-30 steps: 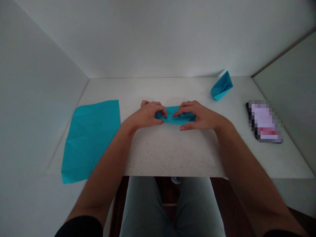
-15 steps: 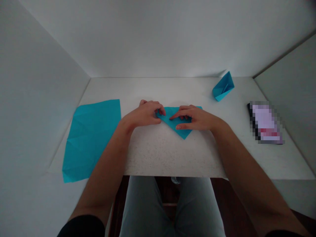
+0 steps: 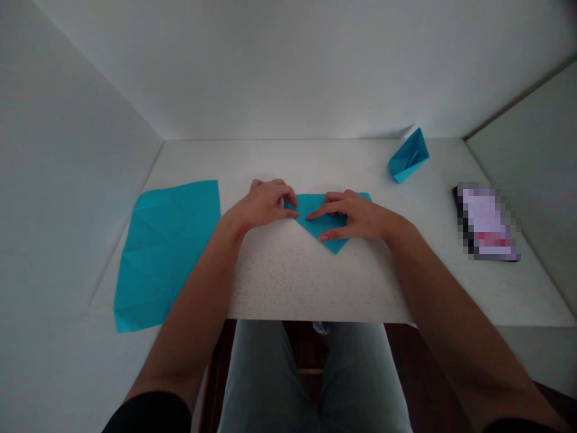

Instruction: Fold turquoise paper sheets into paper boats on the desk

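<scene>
A small piece of blue paper (image 3: 315, 219), folded into a triangle pointing toward me, lies flat on the white table (image 3: 293, 282). My left hand (image 3: 264, 207) has its fingers curled and pinches the triangle's left corner. My right hand (image 3: 356, 216) lies over the triangle's right half, fingers stretched out and pressing the paper down, the index finger pointing left along the top edge.
A large creased blue sheet (image 3: 166, 249) lies flat at the table's left side. A folded blue paper boat (image 3: 408, 157) stands at the back right. A dark phone (image 3: 487, 224) rests near the right edge. White walls close in left, back and right.
The folded paper went from a narrow strip between my hands to a flat triangle pointing toward me. Both hands stayed in the same spot, now pressing it down.
</scene>
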A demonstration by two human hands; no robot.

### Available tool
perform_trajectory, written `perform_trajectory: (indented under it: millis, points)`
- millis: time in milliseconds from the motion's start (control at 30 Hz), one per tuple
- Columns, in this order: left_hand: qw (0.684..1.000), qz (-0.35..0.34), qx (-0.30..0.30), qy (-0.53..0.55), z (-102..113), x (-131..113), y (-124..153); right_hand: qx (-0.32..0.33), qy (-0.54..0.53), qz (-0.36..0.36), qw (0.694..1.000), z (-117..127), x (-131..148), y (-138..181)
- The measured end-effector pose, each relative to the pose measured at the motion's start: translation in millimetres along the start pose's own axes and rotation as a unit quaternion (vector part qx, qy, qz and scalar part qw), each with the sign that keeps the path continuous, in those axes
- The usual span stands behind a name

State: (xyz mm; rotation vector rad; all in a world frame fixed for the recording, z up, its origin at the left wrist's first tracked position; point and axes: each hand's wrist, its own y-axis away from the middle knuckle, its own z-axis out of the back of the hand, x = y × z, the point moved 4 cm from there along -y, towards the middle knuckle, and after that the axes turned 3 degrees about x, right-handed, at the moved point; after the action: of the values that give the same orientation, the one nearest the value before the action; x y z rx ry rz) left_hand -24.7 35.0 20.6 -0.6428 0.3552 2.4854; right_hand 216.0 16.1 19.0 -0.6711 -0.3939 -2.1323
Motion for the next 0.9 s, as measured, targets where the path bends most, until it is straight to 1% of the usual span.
perform_trajectory:
  millis: [100,233,400,567,633,767,900]
  points:
    - [0.999,0.021,-0.025,-0.013,1,-3,0,0.001,0.006,-0.002,1.0,0,-1,0]
    - [0.998,0.045,-0.043,-0.021,-3,-5,-3,-0.001,0.009,-0.004,1.0,-1,1,-1]
    - [0.995,0.045,-0.087,-0.017,-2,6,-6,-0.013,-0.012,0.002,1.0,0,1,1]
    - [0.991,0.061,-0.117,-0.012,2,15,-4,-0.076,0.001,-0.012,0.997,8,-13,7]
    - [0.992,0.055,-0.111,-0.015,1,13,-4,-0.076,0.003,-0.023,0.997,8,-17,8]
    - [0.997,0.022,-0.07,0.006,-3,9,-7,-0.06,-0.01,-0.03,0.998,2,-13,5]
    - [0.998,0.018,-0.058,0.029,1,15,-7,-0.054,-0.048,-0.015,0.997,3,-6,3]
